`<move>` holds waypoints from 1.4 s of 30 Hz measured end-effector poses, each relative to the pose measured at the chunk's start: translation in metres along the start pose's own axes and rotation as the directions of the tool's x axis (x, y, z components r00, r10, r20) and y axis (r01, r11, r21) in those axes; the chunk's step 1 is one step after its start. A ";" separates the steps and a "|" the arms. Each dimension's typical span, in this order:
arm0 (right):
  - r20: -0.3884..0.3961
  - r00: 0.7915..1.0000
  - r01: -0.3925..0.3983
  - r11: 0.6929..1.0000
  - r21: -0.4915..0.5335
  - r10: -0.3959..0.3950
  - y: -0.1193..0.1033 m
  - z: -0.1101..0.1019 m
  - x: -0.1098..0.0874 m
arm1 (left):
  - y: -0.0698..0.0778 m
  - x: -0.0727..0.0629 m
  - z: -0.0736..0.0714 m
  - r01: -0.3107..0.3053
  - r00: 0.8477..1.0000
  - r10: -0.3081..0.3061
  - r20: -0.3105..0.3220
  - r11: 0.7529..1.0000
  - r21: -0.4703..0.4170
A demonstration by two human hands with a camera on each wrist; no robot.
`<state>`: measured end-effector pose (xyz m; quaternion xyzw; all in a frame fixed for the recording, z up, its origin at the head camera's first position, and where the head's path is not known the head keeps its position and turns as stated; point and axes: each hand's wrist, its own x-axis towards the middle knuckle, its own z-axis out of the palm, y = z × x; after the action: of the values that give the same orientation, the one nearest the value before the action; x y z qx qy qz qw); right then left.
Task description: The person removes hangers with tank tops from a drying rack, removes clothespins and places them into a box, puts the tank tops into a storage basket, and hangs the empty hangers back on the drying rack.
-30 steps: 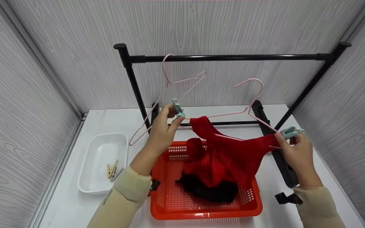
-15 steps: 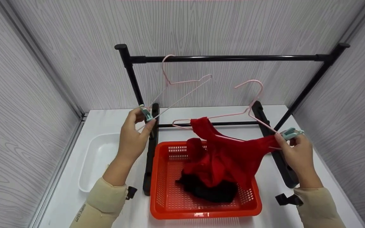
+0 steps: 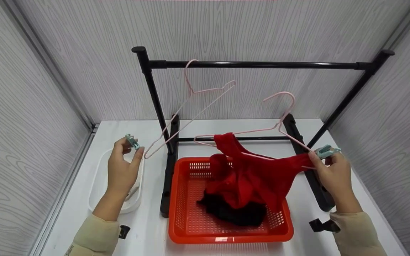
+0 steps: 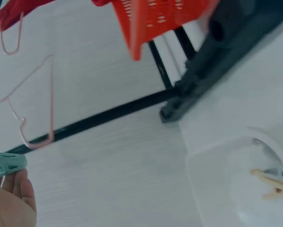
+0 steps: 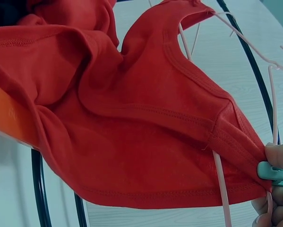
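Note:
My left hand (image 3: 122,174) pinches a teal clothespin (image 3: 132,141) between thumb and fingers, over the white tray at the left. In the left wrist view this clothespin (image 4: 10,163) has nothing clipped in it. On the other side, my right hand (image 3: 337,179) grips a red garment (image 3: 262,174) at its right strap, together with the pink hanger (image 3: 283,93) threaded through it. A second teal clothespin (image 3: 327,152) is in the right hand's grip; its tip (image 5: 264,170) lies on the strap in the right wrist view. The other strap lies over the hanger's left arm.
Another pink hanger (image 3: 186,76) hangs bare from the black rack's bar (image 3: 262,65). A red basket (image 3: 231,239) holding black cloth (image 3: 238,215) stands beneath the garment. Clothespins (image 4: 273,182) lie in the white tray (image 4: 198,184).
My left hand has moved left and down with its clothespin, from beside the garment's left strap, past the hung hanger, to over the tray. The right hand stays at its strap.

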<state>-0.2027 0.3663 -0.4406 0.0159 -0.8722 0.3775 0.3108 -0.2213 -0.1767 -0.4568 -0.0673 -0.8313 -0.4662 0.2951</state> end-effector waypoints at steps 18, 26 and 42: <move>0.016 0.998 -0.054 0.998 -0.034 0.055 0.002 0.004 -0.005 | -0.092 -0.032 -0.027 0.297 0.889 -0.400 0.222 0.874 0.385; 0.018 0.999 -0.044 0.999 -0.025 0.045 0.002 0.005 -0.006 | -0.108 -0.040 -0.024 0.325 0.794 -0.527 0.302 0.788 0.523; 0.026 0.998 -0.060 0.997 -0.048 0.061 0.000 0.006 -0.008 | -0.127 -0.051 -0.022 0.360 0.678 -0.655 0.333 0.692 0.626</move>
<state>-0.1993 0.3608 -0.4476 -0.0127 -0.8851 0.3657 0.2875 -0.2197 -0.2568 -0.5697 0.1303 -0.9541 -0.2546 -0.0892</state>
